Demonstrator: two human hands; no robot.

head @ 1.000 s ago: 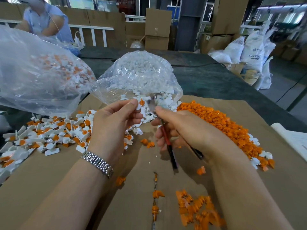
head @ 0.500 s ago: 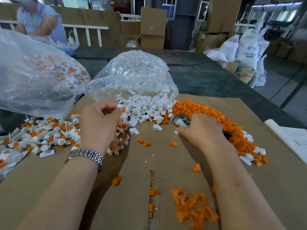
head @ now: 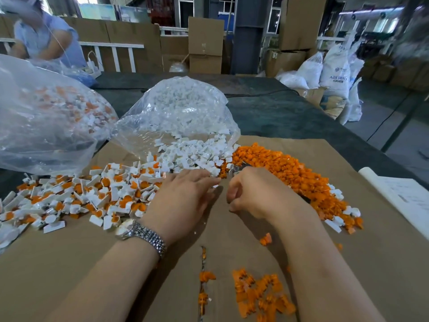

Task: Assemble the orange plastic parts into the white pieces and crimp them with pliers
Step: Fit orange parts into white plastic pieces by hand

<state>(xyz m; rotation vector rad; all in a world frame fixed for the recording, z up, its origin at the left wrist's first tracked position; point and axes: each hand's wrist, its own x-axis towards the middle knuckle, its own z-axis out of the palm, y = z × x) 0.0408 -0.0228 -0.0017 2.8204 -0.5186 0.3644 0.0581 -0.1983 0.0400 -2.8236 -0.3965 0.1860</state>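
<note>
The left hand (head: 183,201) is reaching flat toward the bench's (head: 69,263) middle, its fingers (head: 206,182) lying straight and close together, tips touching the white pieces (head: 195,156) spilling from a clear bag (head: 178,112). The right hand (head: 257,194) is curling its fingers round the pliers (head: 239,169), whose metal tip is showing just beyond the knuckles, against the orange parts (head: 290,173) heaped toward the right edge. Assembled white-and-orange pieces (head: 92,196) are lying toward the left edge.
</note>
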